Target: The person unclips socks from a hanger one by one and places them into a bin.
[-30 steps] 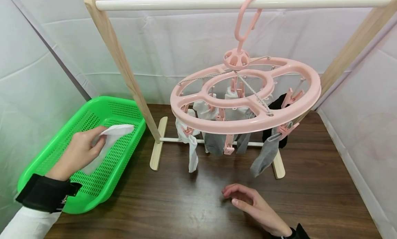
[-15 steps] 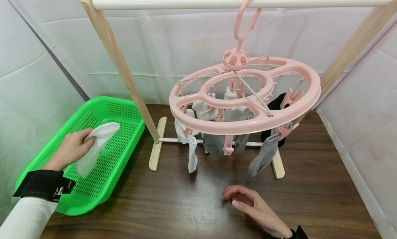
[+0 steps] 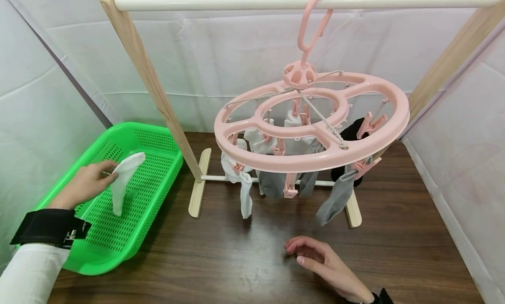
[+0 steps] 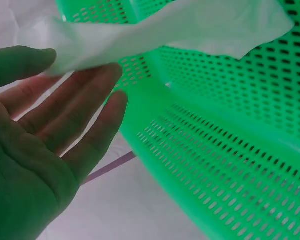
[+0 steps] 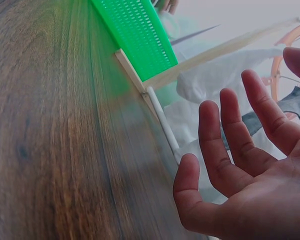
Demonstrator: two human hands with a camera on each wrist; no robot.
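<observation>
Over the green basket (image 3: 151,199), my left hand (image 3: 87,181) pinches a white sock (image 3: 125,177) by one end between thumb and fingers. The sock dangles inside the basket; in the left wrist view the white sock (image 4: 190,30) stretches away from the thumb, the lower fingers spread free. My right hand (image 3: 321,262) hovers above the brown table at the lower right, fingers loosely curled around nothing. Up and behind it a pink oval clip hanger (image 3: 276,161) carries clipped socks, among them a white sock (image 3: 245,194), a grey sock (image 3: 337,199) and a black sock (image 3: 351,131).
The hanger hooks onto a white rod (image 3: 221,3) between slanted wooden posts (image 3: 146,72). Wooden feet (image 3: 200,181) and a lower white bar stand on the brown table (image 3: 221,256). One front pink clip (image 3: 290,185) hangs with its jaws down. White cloth walls (image 3: 189,58) enclose the space.
My left hand has moved slightly left with the white sock, which now hangs narrower and turned within the basket. The right hand stays almost still.
</observation>
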